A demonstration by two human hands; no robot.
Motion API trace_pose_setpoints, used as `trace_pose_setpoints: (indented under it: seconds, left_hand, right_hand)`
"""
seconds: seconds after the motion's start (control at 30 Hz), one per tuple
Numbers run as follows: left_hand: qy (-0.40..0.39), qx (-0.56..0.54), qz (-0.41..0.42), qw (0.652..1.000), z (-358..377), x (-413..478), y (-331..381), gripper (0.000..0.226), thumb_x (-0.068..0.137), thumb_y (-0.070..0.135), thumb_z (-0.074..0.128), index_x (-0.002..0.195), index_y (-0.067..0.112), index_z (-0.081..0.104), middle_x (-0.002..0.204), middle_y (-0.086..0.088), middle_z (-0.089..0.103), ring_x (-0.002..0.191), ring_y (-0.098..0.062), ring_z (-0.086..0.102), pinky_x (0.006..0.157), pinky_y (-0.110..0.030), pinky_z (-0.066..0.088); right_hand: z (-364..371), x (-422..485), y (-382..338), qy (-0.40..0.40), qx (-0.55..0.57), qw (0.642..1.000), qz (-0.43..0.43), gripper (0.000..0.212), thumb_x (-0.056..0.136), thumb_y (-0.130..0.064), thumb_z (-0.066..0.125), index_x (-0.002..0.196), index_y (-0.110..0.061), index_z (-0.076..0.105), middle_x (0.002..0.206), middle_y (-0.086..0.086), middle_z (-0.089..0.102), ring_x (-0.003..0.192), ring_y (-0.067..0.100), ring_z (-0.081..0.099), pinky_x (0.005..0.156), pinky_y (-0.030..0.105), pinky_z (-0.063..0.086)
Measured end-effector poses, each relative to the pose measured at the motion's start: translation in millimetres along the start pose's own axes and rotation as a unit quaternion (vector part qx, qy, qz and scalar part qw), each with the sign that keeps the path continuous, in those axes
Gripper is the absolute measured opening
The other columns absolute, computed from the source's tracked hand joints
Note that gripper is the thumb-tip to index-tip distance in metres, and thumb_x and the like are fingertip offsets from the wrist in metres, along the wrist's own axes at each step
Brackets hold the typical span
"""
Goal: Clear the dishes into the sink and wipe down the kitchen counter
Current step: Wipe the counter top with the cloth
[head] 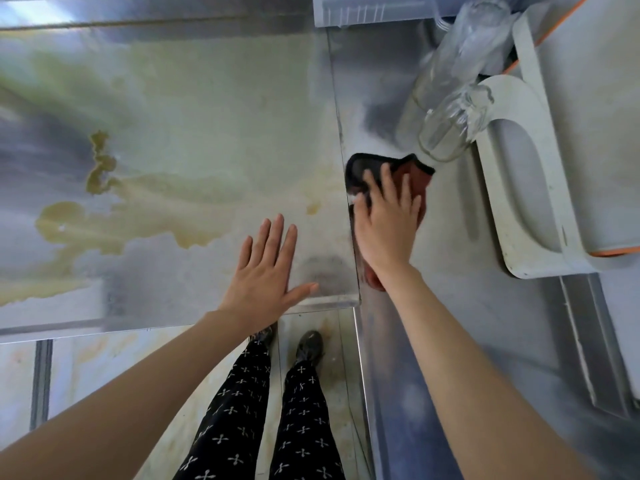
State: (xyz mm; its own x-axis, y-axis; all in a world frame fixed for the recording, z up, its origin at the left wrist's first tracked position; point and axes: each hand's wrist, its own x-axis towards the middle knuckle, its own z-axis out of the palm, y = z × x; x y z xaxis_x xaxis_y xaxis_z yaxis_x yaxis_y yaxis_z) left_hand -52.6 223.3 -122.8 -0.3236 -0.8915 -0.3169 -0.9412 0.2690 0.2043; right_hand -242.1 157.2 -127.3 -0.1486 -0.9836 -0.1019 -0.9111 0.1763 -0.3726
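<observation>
The steel kitchen counter [207,109] fills the left of the head view, with a yellow-brown spill [100,164] pooled across it. My left hand [266,268] lies flat and open on the counter near its front right corner. My right hand [388,226] presses down on a dark red cloth with a black edge [412,171], which lies on the steel surface just right of the counter's seam. Two clear glasses [450,129] lie tilted just beyond the cloth.
A white plastic tray or board [530,202] with an orange-edged item lies at the right. A clear plastic container [374,8] sits at the back. My legs and shoes show below the counter's front edge [304,393].
</observation>
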Motion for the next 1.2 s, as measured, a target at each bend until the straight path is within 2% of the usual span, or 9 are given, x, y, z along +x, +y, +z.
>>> trace_pose_setpoints:
  seconds: [0.13, 0.3, 0.4, 0.5, 0.6, 0.73, 0.93, 1.1, 1.2]
  left_hand:
    - [0.014, -0.005, 0.001, 1.000, 1, 0, 0, 0.092, 0.077, 0.074, 0.011, 0.143, 0.013, -0.008, 0.152, -0.007, -0.013, 0.140, -0.023, -0.014, 0.111, -0.040, -0.005]
    - [0.017, 0.006, 0.001, 1.000, -4, -1, 1, 0.092, 0.080, 0.072, 0.015, 0.146, 0.009, 0.006, 0.154, -0.012, 0.000, 0.142, -0.028, -0.001, 0.112, -0.042, 0.003]
    - [0.053, 0.021, 0.007, 0.998, -5, -8, 0, 0.076, 0.086, 0.062, 0.028, 0.137, 0.005, 0.038, 0.146, -0.017, 0.034, 0.135, -0.032, 0.030, 0.109, -0.046, 0.027]
    - [0.082, 0.011, 0.004, 0.997, -2, -28, -6, 0.065, 0.089, 0.055, 0.035, 0.131, 0.007, 0.047, 0.141, -0.015, 0.042, 0.132, -0.028, 0.032, 0.108, -0.040, 0.023]
    - [0.104, 0.008, 0.006, 0.995, 3, -53, -14, 0.053, 0.091, 0.048, 0.037, 0.124, 0.009, 0.054, 0.137, -0.013, 0.048, 0.128, -0.026, 0.036, 0.106, -0.040, 0.025]
    - [0.103, -0.017, -0.103, 0.989, 7, -80, -28, 0.057, 0.091, 0.049, 0.034, 0.130, 0.010, 0.046, 0.140, -0.011, 0.044, 0.130, -0.025, 0.035, 0.108, -0.040, 0.019]
    - [0.073, -0.025, -0.202, 0.976, 13, -91, -44, 0.079, 0.085, 0.066, 0.026, 0.141, 0.010, 0.031, 0.149, -0.012, 0.031, 0.137, -0.026, 0.021, 0.109, -0.047, 0.027]
    - [0.063, -0.035, -0.206, 0.976, 12, -89, -43, 0.080, 0.086, 0.066, 0.020, 0.143, 0.011, 0.027, 0.150, -0.012, 0.028, 0.139, -0.028, 0.022, 0.110, -0.048, 0.027]
    - [0.067, -0.053, -0.205, 0.975, 16, -90, -42, 0.080, 0.086, 0.066, 0.017, 0.145, 0.012, 0.021, 0.152, -0.010, 0.023, 0.141, -0.026, 0.017, 0.111, -0.046, 0.021]
  right_hand:
    - [-3, -5, 2, -0.085, -0.071, 0.967, -0.229, 0.050, 0.097, -0.043, 0.021, 0.144, -0.031, 0.032, 0.155, -0.007, 0.023, 0.141, 0.028, 0.022, 0.115, 0.047, 0.011]
    - [3, 28, -10, -0.030, -0.027, 0.998, -0.056, 0.047, 0.099, -0.040, 0.025, 0.145, -0.031, 0.029, 0.156, -0.006, 0.018, 0.145, 0.024, 0.009, 0.116, 0.046, 0.003]
    - [8, 6, -27, -0.073, -0.031, 0.987, -0.137, 0.048, 0.099, -0.041, 0.025, 0.146, -0.030, 0.027, 0.157, -0.005, 0.014, 0.145, 0.028, 0.005, 0.116, 0.047, 0.002]
    - [4, -22, -12, -0.115, -0.084, 0.956, -0.257, 0.049, 0.098, -0.043, 0.024, 0.146, -0.033, 0.026, 0.156, -0.009, 0.015, 0.144, 0.025, 0.013, 0.114, 0.043, 0.002]
    - [2, -22, 7, -0.068, -0.072, 0.982, -0.163, 0.050, 0.097, -0.044, 0.021, 0.145, -0.032, 0.028, 0.156, -0.008, 0.018, 0.144, 0.022, 0.013, 0.116, 0.044, 0.006]
    - [14, -38, -21, -0.013, -0.025, 0.999, 0.019, 0.049, 0.099, -0.038, 0.028, 0.146, -0.027, 0.027, 0.157, -0.003, 0.017, 0.145, 0.028, 0.006, 0.116, 0.047, 0.003]
    - [28, -72, -49, -0.090, -0.081, 0.973, -0.195, 0.051, 0.096, -0.042, 0.024, 0.145, -0.029, 0.029, 0.156, -0.006, 0.019, 0.144, 0.025, 0.016, 0.114, 0.046, 0.007]
    - [35, -67, -56, -0.003, -0.043, 0.999, 0.000, 0.050, 0.096, -0.039, 0.029, 0.145, -0.028, 0.030, 0.156, 0.000, 0.019, 0.144, 0.031, 0.014, 0.114, 0.051, 0.010]
    - [47, -94, -88, -0.034, -0.034, 0.996, -0.079, 0.050, 0.095, -0.038, 0.033, 0.144, -0.027, 0.034, 0.154, 0.001, 0.025, 0.142, 0.033, 0.020, 0.113, 0.051, 0.011]
